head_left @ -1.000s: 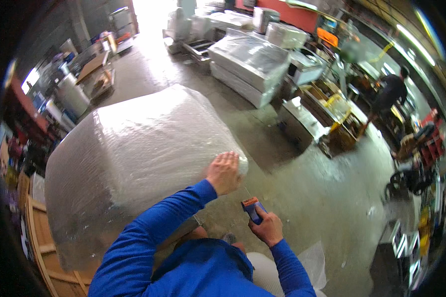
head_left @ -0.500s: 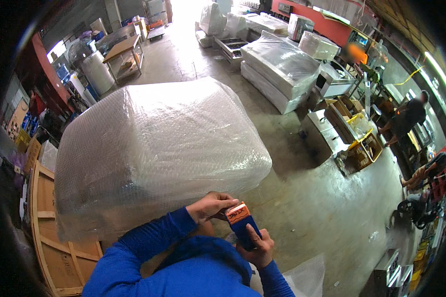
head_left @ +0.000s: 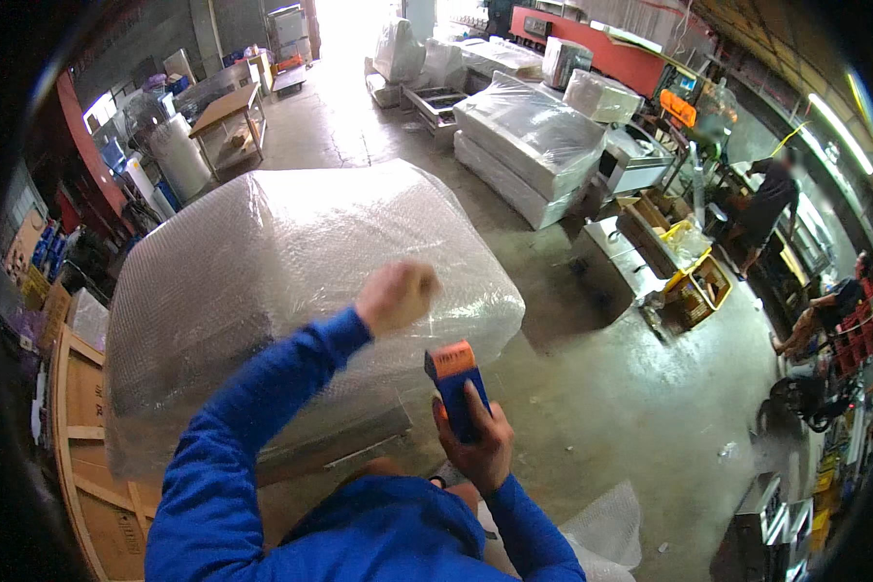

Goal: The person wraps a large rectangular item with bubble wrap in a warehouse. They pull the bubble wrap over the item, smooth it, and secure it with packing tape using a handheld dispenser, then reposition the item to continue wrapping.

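Observation:
My right hand (head_left: 478, 448) grips a small blue-and-orange box (head_left: 464, 405), thumb along its blue side and orange end pointing up and away from me. My left hand (head_left: 398, 297) is raised above the box, apart from it, and in front of the large bubble-wrapped block. Its fingers are curled closed and smeared by motion, so I cannot make out whether something is in them. The bubble-wrapped block (head_left: 194, 281) stands directly before me, with clear wrap pulled over its top and sides.
A wooden crate panel (head_left: 85, 433) leans at my left. Loose bubble wrap (head_left: 606, 529) lies on the floor by my right arm. More wrapped units (head_left: 533, 126) and a yellow crate (head_left: 700, 301) stand to the right. A person in dark clothes (head_left: 768, 209) is farther off at the right.
My left hand has left the end of the box and swung up and away, over the wrapped block. My right hand has raised the box slightly and moved it a little left.

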`<action>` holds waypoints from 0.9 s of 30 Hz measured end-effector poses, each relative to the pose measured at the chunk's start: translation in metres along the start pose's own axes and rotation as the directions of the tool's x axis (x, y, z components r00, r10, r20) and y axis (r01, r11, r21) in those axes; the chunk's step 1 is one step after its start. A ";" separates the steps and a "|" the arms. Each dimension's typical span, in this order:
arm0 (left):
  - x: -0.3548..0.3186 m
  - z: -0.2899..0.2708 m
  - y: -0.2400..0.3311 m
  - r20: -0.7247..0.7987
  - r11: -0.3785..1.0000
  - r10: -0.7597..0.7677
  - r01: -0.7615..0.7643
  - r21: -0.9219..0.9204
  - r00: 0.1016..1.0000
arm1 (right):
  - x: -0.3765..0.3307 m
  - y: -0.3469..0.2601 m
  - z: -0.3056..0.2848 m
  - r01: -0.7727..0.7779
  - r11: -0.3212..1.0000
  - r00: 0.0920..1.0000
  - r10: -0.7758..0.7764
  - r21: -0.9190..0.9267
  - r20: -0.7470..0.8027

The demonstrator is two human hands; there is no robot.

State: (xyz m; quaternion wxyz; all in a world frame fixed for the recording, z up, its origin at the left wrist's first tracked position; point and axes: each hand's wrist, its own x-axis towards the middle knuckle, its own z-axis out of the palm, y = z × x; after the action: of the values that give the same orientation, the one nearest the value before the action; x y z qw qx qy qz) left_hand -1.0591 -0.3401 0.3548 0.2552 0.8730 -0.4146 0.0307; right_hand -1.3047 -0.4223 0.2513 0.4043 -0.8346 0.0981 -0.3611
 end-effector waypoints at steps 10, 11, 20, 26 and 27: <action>0.031 0.015 -0.062 0.027 0.770 -0.156 0.105 0.630 0.987 | 0.008 -0.025 0.034 -0.291 0.949 0.935 0.255 0.123 0.247; 0.028 0.017 -0.057 -0.022 0.750 -0.131 0.114 0.652 0.991 | -0.006 -0.020 0.033 -0.223 0.971 0.955 0.199 0.086 0.221; -0.106 0.036 -0.054 0.586 0.430 0.372 -0.693 0.578 0.720 | -0.008 -0.025 0.042 -0.167 0.961 0.870 0.249 -0.220 0.426; -0.119 0.051 -0.068 0.593 0.305 0.394 -0.709 0.636 0.702 | -0.029 -0.020 0.064 0.092 0.795 0.459 0.501 -0.600 0.734; -0.127 0.061 -0.072 0.622 0.340 0.359 -0.719 0.607 0.695 | -0.043 -0.008 0.058 -0.011 0.807 0.443 0.533 -0.590 0.721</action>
State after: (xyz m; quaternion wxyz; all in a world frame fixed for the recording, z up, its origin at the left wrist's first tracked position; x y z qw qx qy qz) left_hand -1.0988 -0.2408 0.2382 -0.2928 0.6781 -0.6606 0.1342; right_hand -1.2970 -0.3623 0.2109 0.2190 -0.9442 0.1116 0.2193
